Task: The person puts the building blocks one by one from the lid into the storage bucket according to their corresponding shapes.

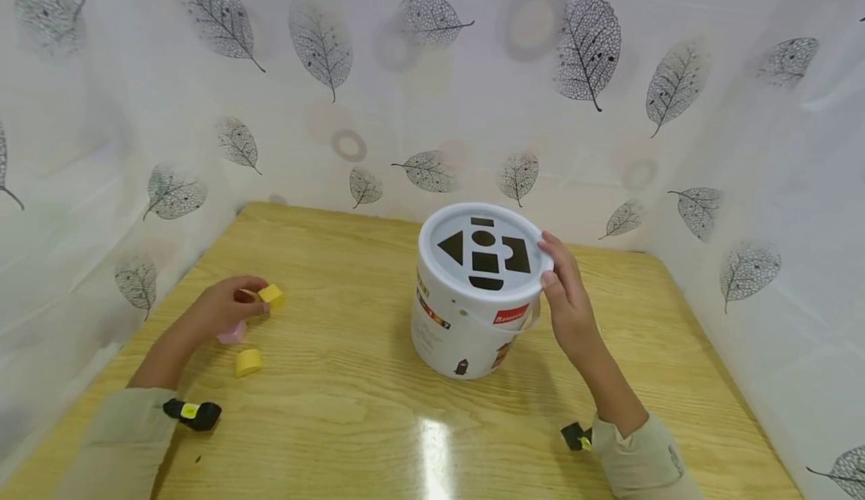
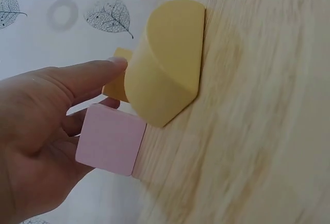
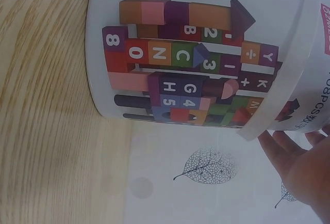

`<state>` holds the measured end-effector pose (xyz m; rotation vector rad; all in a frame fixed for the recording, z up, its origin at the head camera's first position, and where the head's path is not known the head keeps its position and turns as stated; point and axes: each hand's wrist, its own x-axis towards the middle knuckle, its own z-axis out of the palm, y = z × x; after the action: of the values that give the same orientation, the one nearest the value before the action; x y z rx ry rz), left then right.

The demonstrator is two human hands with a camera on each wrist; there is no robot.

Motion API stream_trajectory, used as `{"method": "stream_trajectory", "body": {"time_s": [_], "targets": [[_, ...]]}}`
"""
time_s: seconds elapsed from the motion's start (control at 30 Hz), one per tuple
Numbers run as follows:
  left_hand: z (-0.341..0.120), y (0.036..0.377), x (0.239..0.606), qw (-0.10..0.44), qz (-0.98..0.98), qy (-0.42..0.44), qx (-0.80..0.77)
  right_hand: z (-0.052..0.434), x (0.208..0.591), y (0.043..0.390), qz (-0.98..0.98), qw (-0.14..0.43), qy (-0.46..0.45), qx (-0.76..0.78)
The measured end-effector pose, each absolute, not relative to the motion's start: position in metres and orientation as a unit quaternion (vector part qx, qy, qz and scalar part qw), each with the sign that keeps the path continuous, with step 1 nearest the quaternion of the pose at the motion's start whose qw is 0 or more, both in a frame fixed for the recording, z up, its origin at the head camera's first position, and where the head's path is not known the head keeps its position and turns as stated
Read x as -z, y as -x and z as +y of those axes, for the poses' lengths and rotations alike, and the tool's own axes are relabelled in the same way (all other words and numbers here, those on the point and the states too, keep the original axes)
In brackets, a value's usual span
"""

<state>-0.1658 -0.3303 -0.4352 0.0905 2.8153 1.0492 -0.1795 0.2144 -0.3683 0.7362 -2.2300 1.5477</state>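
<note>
- Leaf-printed white sheeting encloses a wooden table (image 1: 378,410) on three sides; a glare patch lies on the near part of the tabletop.
- White bucket (image 1: 466,320) stands upright near the table's middle, its lid (image 1: 483,254) seated on top. Shape cut-outs in the lid show dark and open; nothing sits in or across any of them.
- Right hand (image 1: 571,308) rests against the bucket's right side at the lid rim, fingers fairly straight along the edge. The right wrist view shows only part of the palm beside the printed wall, so how firmly it holds cannot be told.
- Left hand (image 1: 223,306) is well apart from the bucket at the table's left, fingers curled and pinching a small yellow block (image 1: 272,295) just above the surface.
- Pink block (image 2: 111,139) lies touching the underside of that hand, against the fingers.
- Second yellow piece, a half-round block (image 2: 165,74), lies on the table just beside the hand, nearer the person.
- Assessment: sorting appears to be at an early-to-middle step. Three blocks are outside the bucket, one in hand but not yet carried across. Contents of the bucket are not visible, so the count already inside cannot be told.
</note>
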Motion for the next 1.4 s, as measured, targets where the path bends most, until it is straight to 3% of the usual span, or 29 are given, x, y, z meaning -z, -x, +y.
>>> {"method": "stream_trajectory", "body": {"time_s": [0.67, 1.4], "targets": [[-0.31, 0.168, 0.422, 0.03, 0.914, -0.064, -0.4, 0.214, 0.367, 0.179, -0.784, 0.16, -0.255, -0.543], [-0.218, 0.174, 0.373, 0.046, 0.841, -0.15, -0.517, 0.214, 0.364, 0.176, -0.786, 0.153, -0.252, -0.543]]}}
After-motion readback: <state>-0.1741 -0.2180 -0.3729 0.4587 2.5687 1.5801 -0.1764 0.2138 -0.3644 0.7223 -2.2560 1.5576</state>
